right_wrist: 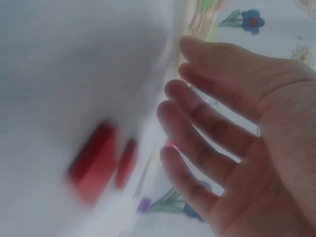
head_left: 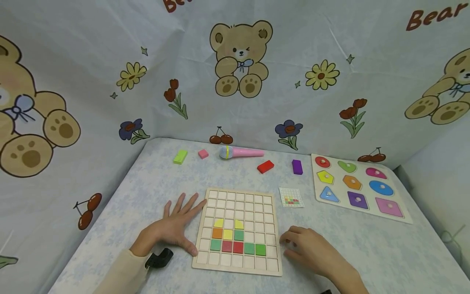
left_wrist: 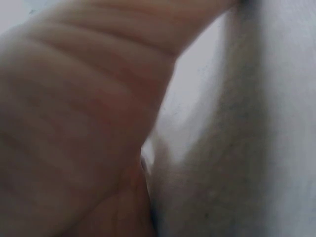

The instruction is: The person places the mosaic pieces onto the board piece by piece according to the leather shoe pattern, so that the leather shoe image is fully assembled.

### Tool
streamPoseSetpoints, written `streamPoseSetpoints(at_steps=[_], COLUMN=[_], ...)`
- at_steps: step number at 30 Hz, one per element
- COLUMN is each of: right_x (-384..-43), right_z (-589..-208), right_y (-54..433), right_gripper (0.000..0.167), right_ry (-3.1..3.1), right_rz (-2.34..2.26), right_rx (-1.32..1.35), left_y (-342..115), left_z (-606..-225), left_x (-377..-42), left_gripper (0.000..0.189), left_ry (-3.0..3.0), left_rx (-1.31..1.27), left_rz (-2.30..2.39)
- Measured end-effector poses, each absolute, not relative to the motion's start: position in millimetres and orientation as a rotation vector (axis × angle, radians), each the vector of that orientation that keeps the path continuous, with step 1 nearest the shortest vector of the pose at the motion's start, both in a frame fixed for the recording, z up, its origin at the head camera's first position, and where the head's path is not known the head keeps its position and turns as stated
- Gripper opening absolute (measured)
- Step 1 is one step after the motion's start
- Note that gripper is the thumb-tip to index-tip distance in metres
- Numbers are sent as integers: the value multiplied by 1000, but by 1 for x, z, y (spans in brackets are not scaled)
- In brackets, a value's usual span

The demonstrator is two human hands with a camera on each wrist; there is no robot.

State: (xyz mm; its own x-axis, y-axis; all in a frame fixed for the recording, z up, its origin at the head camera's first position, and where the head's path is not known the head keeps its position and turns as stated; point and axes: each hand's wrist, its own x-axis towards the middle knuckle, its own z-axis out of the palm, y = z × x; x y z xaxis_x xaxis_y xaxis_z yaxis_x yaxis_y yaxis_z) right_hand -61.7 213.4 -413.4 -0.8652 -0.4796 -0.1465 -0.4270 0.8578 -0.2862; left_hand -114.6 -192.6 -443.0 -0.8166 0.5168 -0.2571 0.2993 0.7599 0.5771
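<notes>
A wooden grid board (head_left: 235,269) lies flat on the table, with several yellow, orange, green and red tiles (head_left: 238,247) in its lower cells. My left hand (head_left: 172,226) is spread along its left side, thumb and fingertips right at the frame. In the left wrist view the left hand (left_wrist: 89,108) fills much of the picture, its fingertips out of sight. Beside the board's right edge is my right hand (head_left: 310,249), its fingers loosely bent and holding nothing. The right wrist view shows blurred red pieces (right_wrist: 94,168) on the table near the right hand (right_wrist: 237,133).
A small pattern card (head_left: 291,197) lies right of the board. Farther back are a lime block (head_left: 180,157), a pink block (head_left: 203,154), a toy microphone (head_left: 244,152), a red block (head_left: 265,166) and a purple block (head_left: 297,167). A shape puzzle (head_left: 338,185) sits at right.
</notes>
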Motion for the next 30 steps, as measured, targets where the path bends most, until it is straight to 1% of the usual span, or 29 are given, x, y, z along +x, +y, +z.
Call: streamPoseSetpoints(at_steps=[6, 11, 19, 24, 30], right_x=[-47, -40, -38, -38, -36], right_z=[-415, -419, -422, -427, -430], right_y=[240, 251, 268, 273, 274], right_gripper=[22, 27, 29, 32, 31], right_ry=[2791, 2800, 2695, 2657, 2660], right_rz=[-349, -313, -458, -464, -451], right_rx=[-507, -327, -68, -12, -33], left_y=[-192, -192, -192, -192, -192], left_z=[-443, -444, -445, -446, -448], left_x=[-115, -116, -116, -116, -116], left_gripper=[141, 141, 141, 141, 141], left_ry=[2558, 2562, 2564, 2572, 2570], left_rx=[623, 624, 633, 632, 624], left_rz=[728, 731, 717, 716, 714])
